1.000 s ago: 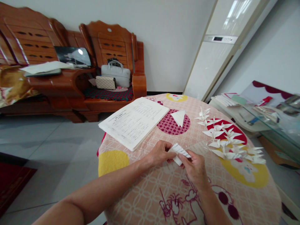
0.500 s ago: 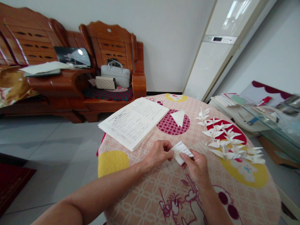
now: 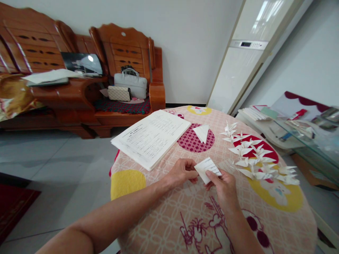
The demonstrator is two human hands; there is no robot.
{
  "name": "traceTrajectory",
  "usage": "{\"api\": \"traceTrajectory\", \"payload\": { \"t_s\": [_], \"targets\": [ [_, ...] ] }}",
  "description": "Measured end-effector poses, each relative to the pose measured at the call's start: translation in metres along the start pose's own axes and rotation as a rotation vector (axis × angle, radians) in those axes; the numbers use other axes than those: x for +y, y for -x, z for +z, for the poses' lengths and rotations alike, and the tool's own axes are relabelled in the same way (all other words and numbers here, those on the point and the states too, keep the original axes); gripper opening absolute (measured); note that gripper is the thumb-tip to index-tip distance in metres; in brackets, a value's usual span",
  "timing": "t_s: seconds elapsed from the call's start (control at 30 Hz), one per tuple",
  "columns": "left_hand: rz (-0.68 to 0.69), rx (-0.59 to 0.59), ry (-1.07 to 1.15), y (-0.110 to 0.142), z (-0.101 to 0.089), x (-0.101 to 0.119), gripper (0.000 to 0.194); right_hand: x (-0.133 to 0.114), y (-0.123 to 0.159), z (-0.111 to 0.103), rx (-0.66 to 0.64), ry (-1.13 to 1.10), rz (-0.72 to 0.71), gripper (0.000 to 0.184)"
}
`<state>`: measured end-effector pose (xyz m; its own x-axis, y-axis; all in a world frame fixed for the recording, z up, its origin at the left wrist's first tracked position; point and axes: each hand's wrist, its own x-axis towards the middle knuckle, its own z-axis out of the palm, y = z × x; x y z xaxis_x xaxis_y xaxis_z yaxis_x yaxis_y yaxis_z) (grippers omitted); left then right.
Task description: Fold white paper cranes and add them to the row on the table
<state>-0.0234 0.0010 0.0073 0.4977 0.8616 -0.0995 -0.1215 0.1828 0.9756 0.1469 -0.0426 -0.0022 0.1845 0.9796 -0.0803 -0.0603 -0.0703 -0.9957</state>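
A small folded square of printed paper [image 3: 208,168] is held up over the table, tilted. My right hand [image 3: 225,185] pinches its lower right side, the thumb lying across the front. My left hand [image 3: 184,171] is closed at the paper's left edge, with thumb and bent fingers meeting at the lower left side. The fingertips behind the paper are hidden. Beyond the hands lies a white paper triangle [image 3: 202,133], flat on the cloth. Several folded paper cranes [image 3: 249,150] stand in a group to the right.
A stack of printed sheets [image 3: 150,137] lies at the table's back left. The round table wears a patterned cloth [image 3: 164,215]. To the right is a glass-topped stand [image 3: 293,148] with papers and other items. Wooden seats [image 3: 127,60] holding bags stand behind, beside a tall white air conditioner [image 3: 238,63].
The folded paper has shifted slightly right and turned, so more of its left part shows. My right hand has moved a little to the right; my left hand stays nearly in place.
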Motion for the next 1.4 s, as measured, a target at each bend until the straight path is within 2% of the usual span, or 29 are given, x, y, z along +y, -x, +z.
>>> {"api": "traceTrajectory", "payload": {
  "t_s": [0.23, 0.53, 0.6, 0.73, 0.83, 1.03, 1.27, 1.4],
  "targets": [
    [0.005, 0.091, 0.01, -0.005, -0.001, -0.009, 0.028, 0.0, 0.0, 0.002, 0.007, -0.046, 0.015, 0.026],
    [0.039, 0.154, 0.064, -0.006, 0.0, -0.008, 0.029, -0.004, 0.002, 0.006, -0.06, -0.035, 0.084, 0.025],
    [0.034, 0.15, 0.072, -0.007, 0.0, -0.008, 0.028, -0.004, 0.002, 0.006, -0.106, -0.053, 0.122, 0.025],
    [0.035, 0.164, 0.062, -0.007, 0.0, -0.008, 0.025, -0.002, 0.005, 0.006, -0.296, -0.048, 0.206, 0.026],
    [0.041, 0.15, -0.005, -0.008, -0.002, -0.007, 0.025, -0.001, 0.006, 0.006, -0.357, -0.041, 0.22, 0.026],
    [0.054, 0.019, -0.219, -0.009, -0.009, -0.008, 0.02, -0.002, -0.001, 0.001, -0.269, -0.025, 0.157, 0.027],
    [0.135, -0.048, -0.432, -0.01, -0.007, -0.012, 0.015, 0.002, 0.001, -0.001, -0.381, 0.139, 0.317, 0.028],
    [0.207, -0.03, -0.601, -0.01, -0.007, -0.007, 0.019, 0.003, 0.003, 0.004, -0.296, 0.123, 0.338, 0.027]
  ]
}}
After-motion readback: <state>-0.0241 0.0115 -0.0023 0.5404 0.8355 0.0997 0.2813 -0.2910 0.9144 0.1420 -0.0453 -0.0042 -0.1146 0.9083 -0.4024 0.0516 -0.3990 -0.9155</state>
